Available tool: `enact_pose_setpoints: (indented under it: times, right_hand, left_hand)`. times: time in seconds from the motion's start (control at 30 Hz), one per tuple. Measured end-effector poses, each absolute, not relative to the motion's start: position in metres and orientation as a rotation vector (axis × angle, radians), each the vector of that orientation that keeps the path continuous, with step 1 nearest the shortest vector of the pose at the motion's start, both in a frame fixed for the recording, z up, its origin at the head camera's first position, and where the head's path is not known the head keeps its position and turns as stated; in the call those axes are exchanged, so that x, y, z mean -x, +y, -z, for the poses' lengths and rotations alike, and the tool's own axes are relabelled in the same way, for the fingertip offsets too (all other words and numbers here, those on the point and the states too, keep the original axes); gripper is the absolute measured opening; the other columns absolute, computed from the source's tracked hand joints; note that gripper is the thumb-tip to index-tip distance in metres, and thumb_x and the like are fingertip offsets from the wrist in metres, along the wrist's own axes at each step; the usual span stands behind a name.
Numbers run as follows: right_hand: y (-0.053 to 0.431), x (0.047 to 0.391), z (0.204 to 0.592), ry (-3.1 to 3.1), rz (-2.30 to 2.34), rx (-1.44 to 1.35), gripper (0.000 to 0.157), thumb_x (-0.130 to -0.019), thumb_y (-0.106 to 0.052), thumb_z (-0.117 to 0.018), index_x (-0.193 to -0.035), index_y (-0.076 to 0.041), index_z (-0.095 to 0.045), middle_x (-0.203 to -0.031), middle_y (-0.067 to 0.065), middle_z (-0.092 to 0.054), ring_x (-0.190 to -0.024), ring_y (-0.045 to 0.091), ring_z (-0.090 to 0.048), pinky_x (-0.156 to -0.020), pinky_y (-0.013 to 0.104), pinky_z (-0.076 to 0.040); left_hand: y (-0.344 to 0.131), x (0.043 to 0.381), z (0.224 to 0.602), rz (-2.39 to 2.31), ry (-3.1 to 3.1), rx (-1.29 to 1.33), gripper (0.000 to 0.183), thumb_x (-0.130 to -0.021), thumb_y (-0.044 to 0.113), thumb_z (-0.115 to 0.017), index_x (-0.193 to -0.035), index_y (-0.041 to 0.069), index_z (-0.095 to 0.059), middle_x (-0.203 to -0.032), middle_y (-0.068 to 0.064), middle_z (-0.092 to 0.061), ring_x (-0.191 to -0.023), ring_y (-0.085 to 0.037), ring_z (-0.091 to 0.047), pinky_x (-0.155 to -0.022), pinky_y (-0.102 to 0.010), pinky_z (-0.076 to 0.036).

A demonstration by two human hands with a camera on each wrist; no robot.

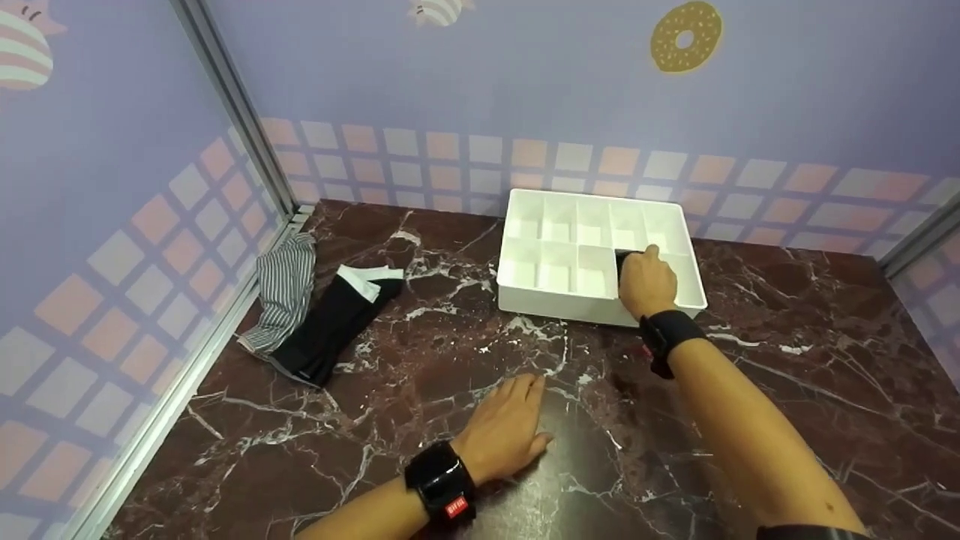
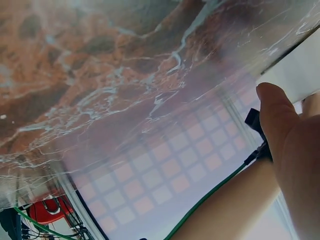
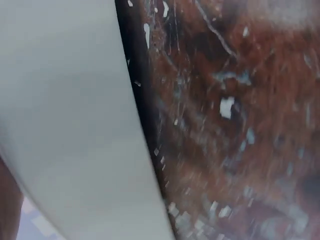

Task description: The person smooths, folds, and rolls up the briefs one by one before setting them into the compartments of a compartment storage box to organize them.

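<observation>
My right hand (image 1: 649, 283) reaches into a front-row compartment of a white divided box (image 1: 550, 298), second from the right. Dark cloth-like material (image 1: 622, 259) shows beside it in that compartment; the fingertips are hidden, so a grip on it cannot be made out. The box's smooth outer wall (image 3: 75, 115) fills the left of the right wrist view. My left hand (image 1: 504, 431) lies palm down low over the marble table, fingers straight, holding nothing. Its thumb (image 2: 277, 107) shows in the left wrist view. Left of it lie a black sock with a white cuff (image 1: 330, 326) and a grey striped sock (image 1: 285, 285).
The box stands near the back wall (image 1: 465, 82), its other compartments showing white floors. A side panel (image 1: 97, 247) with a metal rail bounds the table (image 1: 420, 420) at left. Small white flecks (image 3: 226, 107) lie on the tabletop before the box.
</observation>
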State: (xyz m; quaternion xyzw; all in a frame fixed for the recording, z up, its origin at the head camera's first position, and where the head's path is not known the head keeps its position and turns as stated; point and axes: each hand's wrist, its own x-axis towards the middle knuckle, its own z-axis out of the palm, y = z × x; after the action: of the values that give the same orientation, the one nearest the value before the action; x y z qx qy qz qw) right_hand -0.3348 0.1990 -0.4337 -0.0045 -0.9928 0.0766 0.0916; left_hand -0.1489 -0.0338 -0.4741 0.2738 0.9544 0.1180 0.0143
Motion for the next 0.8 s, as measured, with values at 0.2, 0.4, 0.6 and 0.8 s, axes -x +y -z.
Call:
enact_pose_setpoints:
  times: [0.2, 0.4, 0.6, 0.8]
  right_hand:
    - [0.205, 0.332, 0.428, -3.015, -0.233, -0.085, 0.023, -0.084, -0.002, -0.042, -0.076, 0.011, -0.059, -0.085, 0.032, -0.059, -0.074, 0.048, -0.059, -0.058, 0.057, -0.048]
    - [0.211, 0.319, 0.43, -2.872, -0.094, -0.219, 0.021, -0.082, -0.005, -0.046, -0.07, 0.006, -0.061, -0.078, 0.026, -0.06, -0.075, 0.043, -0.057, -0.054, 0.058, -0.047]
    - [0.221, 0.299, 0.438, -2.577, -0.196, -0.359, 0.016, -0.081, -0.008, -0.054, -0.081, 0.004, -0.064, -0.083, 0.02, -0.059, -0.08, 0.038, -0.052, -0.056, 0.054, -0.046]
    - [0.219, 0.275, 0.444, -2.392, -0.246, -0.565, 0.012, -0.078, -0.007, -0.06, -0.083, 0.001, -0.066, -0.084, 0.016, -0.061, -0.079, 0.034, -0.053, -0.058, 0.047, -0.047]
  left_hand:
    - [-0.043, 0.157, 0.474, -0.387, 2.979, -0.822, 0.076, -0.084, 0.043, -0.061, -0.139, 0.0, -0.032, -0.139, -0.015, -0.039, -0.123, -0.025, -0.042, -0.102, -0.04, -0.036]
    - [-0.075, 0.192, 0.467, -0.538, 2.975, -0.632, 0.073, -0.084, 0.036, -0.063, -0.139, -0.002, -0.032, -0.137, -0.017, -0.04, -0.122, -0.027, -0.043, -0.102, -0.04, -0.036]
    - [-0.15, 0.259, 0.455, -0.461, 3.234, -0.225, 0.061, -0.084, 0.034, -0.062, -0.129, -0.003, -0.045, -0.119, -0.024, -0.051, -0.106, -0.038, -0.05, -0.087, -0.051, -0.043]
    - [-0.227, 0.284, 0.465, -0.493, 3.241, 0.368, 0.047, -0.084, 0.029, -0.066, -0.115, -0.003, -0.056, -0.114, -0.028, -0.052, -0.105, -0.046, -0.048, -0.083, -0.058, -0.041]
